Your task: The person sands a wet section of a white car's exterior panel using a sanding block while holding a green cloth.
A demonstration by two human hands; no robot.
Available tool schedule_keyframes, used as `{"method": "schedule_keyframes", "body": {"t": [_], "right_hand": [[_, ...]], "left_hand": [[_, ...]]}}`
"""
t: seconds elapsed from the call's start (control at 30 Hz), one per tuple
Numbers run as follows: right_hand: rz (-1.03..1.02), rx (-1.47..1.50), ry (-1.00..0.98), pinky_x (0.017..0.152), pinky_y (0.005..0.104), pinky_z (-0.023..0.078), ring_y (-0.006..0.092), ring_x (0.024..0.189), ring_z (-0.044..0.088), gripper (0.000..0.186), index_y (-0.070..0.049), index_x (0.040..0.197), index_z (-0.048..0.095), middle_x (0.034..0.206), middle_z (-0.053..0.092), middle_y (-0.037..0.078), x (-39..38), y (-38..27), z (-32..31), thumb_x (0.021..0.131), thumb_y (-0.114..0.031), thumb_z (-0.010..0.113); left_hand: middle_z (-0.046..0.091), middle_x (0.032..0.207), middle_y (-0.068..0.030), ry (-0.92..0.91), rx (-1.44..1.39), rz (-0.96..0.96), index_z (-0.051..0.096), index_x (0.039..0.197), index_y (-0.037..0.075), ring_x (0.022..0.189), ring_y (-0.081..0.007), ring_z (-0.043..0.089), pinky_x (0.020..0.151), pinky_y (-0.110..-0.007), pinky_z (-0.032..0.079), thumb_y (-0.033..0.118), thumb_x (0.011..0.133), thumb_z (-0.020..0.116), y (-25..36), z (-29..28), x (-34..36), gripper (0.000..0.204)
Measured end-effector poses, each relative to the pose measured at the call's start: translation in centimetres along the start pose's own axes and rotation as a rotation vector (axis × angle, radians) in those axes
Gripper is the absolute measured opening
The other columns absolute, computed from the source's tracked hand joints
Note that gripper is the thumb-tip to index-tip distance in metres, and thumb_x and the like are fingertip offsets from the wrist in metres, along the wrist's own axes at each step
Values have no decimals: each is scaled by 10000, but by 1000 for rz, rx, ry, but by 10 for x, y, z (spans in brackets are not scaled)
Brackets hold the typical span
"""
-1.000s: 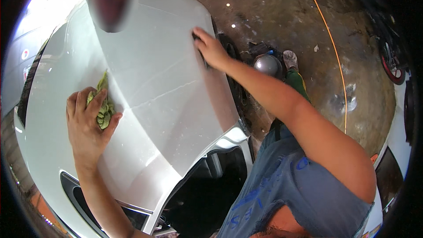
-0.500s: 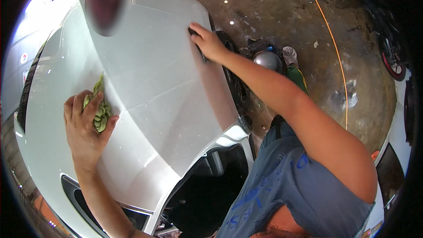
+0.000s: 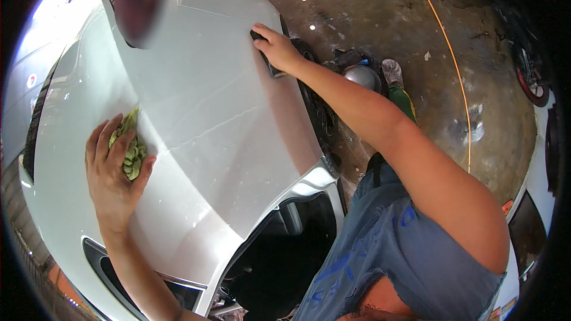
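Blue lettering crosses the grey shirt [image 3: 410, 255], closest to view. Beyond it, the left hand [image 3: 113, 169] has its fingers curled over a bunched green cloth [image 3: 135, 157] on the white car [image 3: 196, 95], well inside the panel's edges. Farther out, the right hand [image 3: 278, 50] grips a dark block [image 3: 256, 35] near the panel's right edge. Past that edge, brown floor [image 3: 380, 12] stretches wide beneath an orange cord [image 3: 450, 44].

A crumpled yellow-green cloth [image 3: 135, 159] is partly hidden by the left fingers [image 3: 122, 147]. A slim black block [image 3: 274, 71] is partly covered by the right fingers [image 3: 264, 31]. A dark-red oval [image 3: 141, 9] is blurred.
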State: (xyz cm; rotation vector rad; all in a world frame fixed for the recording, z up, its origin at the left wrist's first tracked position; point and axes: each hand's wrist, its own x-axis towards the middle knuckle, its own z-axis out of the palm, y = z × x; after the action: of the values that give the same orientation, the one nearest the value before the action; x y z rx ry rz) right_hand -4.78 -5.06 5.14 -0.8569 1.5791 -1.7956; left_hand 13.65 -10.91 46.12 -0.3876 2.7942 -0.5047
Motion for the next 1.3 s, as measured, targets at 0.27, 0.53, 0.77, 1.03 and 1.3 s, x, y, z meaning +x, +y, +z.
{"method": "schedule_keyframes", "body": {"t": [0.27,0.53,0.77,1.03,1.3], "right_hand": [[-114,-81,-51,1209,376,301,303,1474,385,482,-14,1473,477,1554,444,192,-147,-49,21,1006,-91,569],[146,24,-12,1187,363,332,305,1444,430,471,2,1446,500,1527,474,213,9,-11,-1,1010,-168,549],[-133,-41,-86,1208,394,303,300,1483,371,487,-21,1487,463,1567,428,185,-131,-41,16,1014,-94,554],[111,23,-26,1195,348,322,284,1451,424,466,-4,1453,495,1550,452,195,-11,-3,10,1015,-153,547],[-39,-3,15,1193,418,331,353,1437,421,452,3,1420,519,1490,497,230,-61,-18,15,985,-106,577]], "left_hand": [[599,1369,-122,-33,50,-43,677,1193,73,1256,-384,527,1056,-506,434,245,796,785,-6,5,-20,445],[602,1353,-126,7,21,-6,660,1204,70,1234,-399,527,1057,-516,429,249,786,784,-4,5,-7,471],[602,1355,-127,-25,17,-45,662,1204,73,1233,-396,529,1054,-518,430,235,781,782,-3,4,-18,468],[614,1327,-124,-9,0,-35,670,1198,74,1210,-381,542,1036,-510,442,214,775,784,-2,5,-7,460],[616,1296,-115,8,24,-3,659,1184,75,1193,-376,546,1026,-506,447,199,769,789,-2,1,-8,452]]}}
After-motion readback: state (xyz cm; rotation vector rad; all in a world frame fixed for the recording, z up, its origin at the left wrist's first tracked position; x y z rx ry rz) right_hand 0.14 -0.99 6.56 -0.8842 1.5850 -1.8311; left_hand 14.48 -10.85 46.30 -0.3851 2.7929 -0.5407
